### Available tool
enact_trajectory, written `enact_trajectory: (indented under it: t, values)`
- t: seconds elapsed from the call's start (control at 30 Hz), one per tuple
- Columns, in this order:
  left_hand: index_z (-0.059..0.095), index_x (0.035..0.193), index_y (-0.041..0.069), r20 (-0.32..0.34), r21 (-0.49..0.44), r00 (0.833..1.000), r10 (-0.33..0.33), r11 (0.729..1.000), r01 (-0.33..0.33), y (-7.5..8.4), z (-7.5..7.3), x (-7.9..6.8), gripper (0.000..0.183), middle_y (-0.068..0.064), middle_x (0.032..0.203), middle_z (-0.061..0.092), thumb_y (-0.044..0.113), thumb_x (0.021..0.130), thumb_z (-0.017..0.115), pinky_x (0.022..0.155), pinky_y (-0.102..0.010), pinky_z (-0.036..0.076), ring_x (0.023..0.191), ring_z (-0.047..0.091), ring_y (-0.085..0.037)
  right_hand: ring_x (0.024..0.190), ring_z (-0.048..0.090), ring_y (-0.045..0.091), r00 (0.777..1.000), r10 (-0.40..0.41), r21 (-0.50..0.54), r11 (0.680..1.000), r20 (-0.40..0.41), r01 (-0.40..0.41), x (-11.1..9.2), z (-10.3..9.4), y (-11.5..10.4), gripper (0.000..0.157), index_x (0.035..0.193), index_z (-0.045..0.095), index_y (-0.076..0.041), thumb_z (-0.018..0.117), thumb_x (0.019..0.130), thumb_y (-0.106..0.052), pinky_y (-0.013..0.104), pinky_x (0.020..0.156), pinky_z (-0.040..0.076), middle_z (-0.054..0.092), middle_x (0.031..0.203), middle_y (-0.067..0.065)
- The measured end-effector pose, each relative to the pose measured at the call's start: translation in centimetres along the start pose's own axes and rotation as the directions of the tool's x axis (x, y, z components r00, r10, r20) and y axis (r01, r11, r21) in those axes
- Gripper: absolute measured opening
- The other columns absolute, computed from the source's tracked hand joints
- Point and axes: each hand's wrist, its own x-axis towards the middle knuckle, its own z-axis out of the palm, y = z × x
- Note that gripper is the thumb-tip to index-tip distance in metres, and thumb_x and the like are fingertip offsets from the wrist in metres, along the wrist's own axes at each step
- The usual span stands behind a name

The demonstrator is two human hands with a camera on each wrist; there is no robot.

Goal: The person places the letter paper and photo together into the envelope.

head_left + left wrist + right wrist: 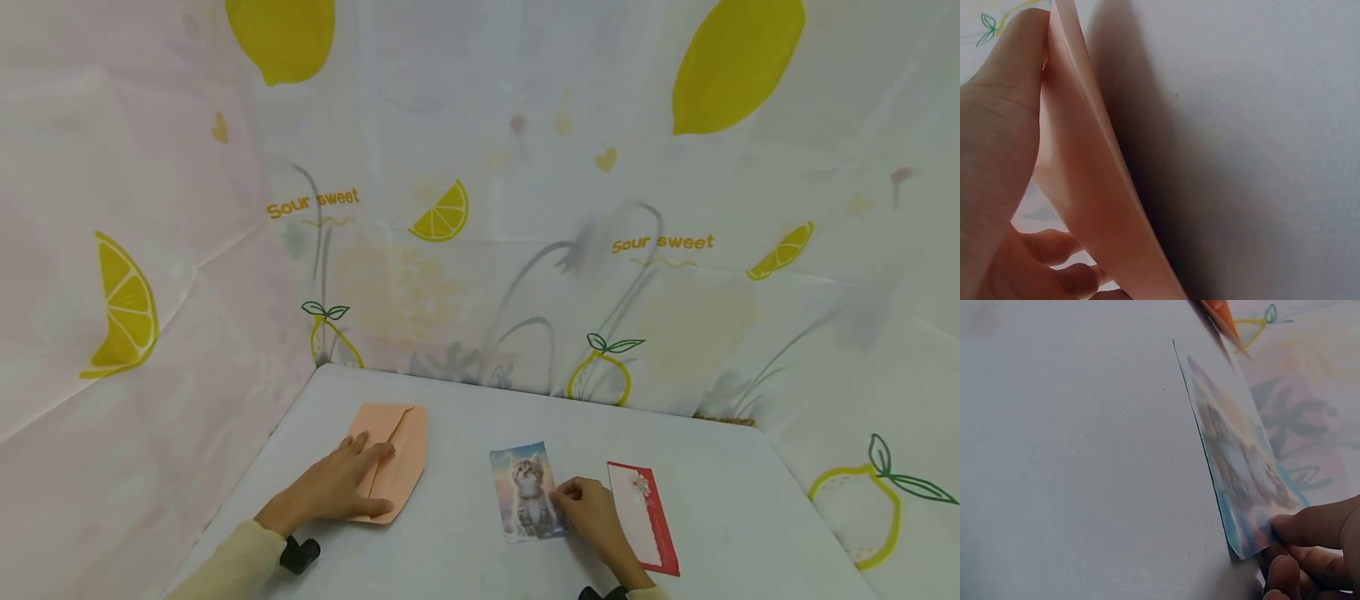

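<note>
A peach envelope (408,458) with its flap side up lies on the left of the table. My left hand (348,479) rests on it, fingers spread over the flap and thumb near the front edge. In the left wrist view, the thumb and fingertips touch the envelope (1085,156). Toward the middle is a kitten picture card (525,492), blue and pink behind the kitten. My right hand (596,517) pinches its right edge between thumb and fingers. The right wrist view shows the card (1235,456) from the side, with the thumb pressed on its near corner.
A white card with a red border and a small flower (656,517) lies right of my right hand, partly hidden by it. The white table (457,433) meets a lemon-printed cloth backdrop (487,275) at the back and sides.
</note>
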Motion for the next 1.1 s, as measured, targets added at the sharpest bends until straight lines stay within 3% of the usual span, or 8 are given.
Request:
enact_trajectory:
  t: [0.37,0.63,1.1]
  values:
    - [0.051,0.148,0.023,0.011,-0.003,1.0,0.008,1.0,-0.008,0.09,0.0,-0.01,0.087,-0.039,0.157,0.028,0.064,0.078,0.081,0.098,-0.078,0.036,0.139,0.028,-0.067,0.057,0.055,0.013,0.999,0.025,0.086,0.996,0.028,-0.027,-0.17,-0.32,0.17,0.016,0.092,0.074,-0.004,0.075,0.094,-0.02,0.029,0.049,0.045,0.063,0.07,-0.002]
    - [0.052,0.147,0.022,-0.001,0.015,1.0,0.019,1.0,-0.019,0.24,0.05,-0.07,0.087,-0.039,0.156,0.03,0.065,0.077,0.082,0.092,-0.078,0.04,0.138,0.03,-0.066,0.056,0.055,0.012,0.997,0.073,0.149,0.986,0.016,-0.074,-0.21,-0.46,-0.21,0.018,0.095,0.075,-0.004,0.077,0.093,-0.022,0.027,0.049,0.044,0.063,0.071,-0.001]
    - [0.052,0.146,0.022,-0.012,0.025,1.0,0.006,1.0,-0.006,0.35,-0.12,-0.3,0.088,-0.039,0.156,0.031,0.066,0.076,0.082,0.09,-0.078,0.042,0.137,0.032,-0.067,0.055,0.051,0.011,0.986,0.155,0.29,0.942,0.065,-0.167,-0.4,-0.42,-0.6,0.025,0.098,0.075,-0.001,0.078,0.093,-0.026,0.025,0.05,0.043,0.064,0.072,-0.001]
